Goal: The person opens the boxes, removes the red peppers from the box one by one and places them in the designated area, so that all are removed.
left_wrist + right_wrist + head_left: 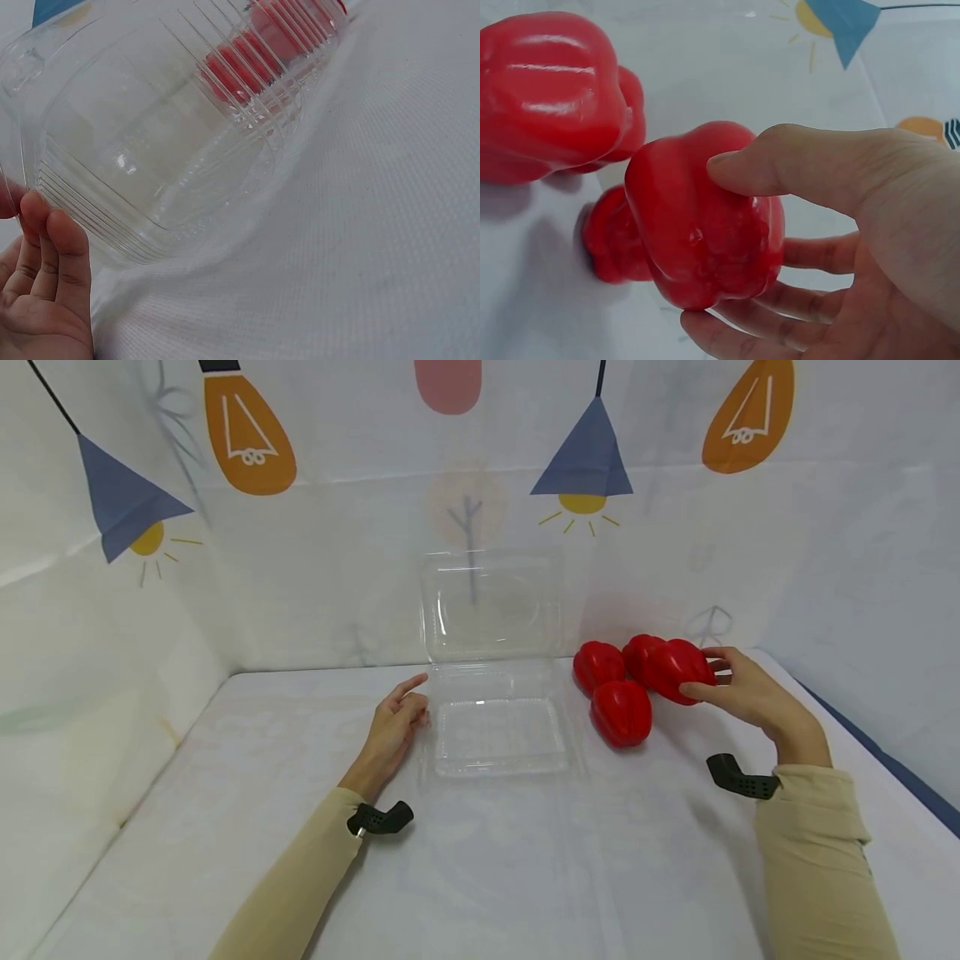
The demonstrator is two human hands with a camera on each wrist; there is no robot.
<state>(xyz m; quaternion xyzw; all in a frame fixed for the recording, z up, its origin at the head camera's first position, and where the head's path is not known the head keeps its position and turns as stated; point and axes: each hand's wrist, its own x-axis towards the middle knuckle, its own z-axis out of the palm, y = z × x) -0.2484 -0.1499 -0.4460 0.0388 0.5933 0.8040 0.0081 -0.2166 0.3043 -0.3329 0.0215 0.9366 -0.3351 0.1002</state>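
Note:
My right hand [738, 689] holds a glossy red bell pepper [678, 670], with the thumb on one side and the fingers around the other. In the right wrist view, this bell pepper [705, 217] is tilted, with its lobed end towards the camera. Several more red bell peppers [622, 713] sit beside it in a cluster. A clear plastic clamshell box [498, 768] lies in the middle with its lid raised. My left hand [393, 727] rests at the box's left side, index finger reaching towards the hinge corner. Its fingertips [67, 232] touch the plastic wall in the left wrist view.
A white cloth covers the table [480, 877]. Behind it hangs a pale curtain [337, 568] printed with lamps and bulbs, close behind the raised lid. The other bell peppers [547, 97] stand between the box and my right hand.

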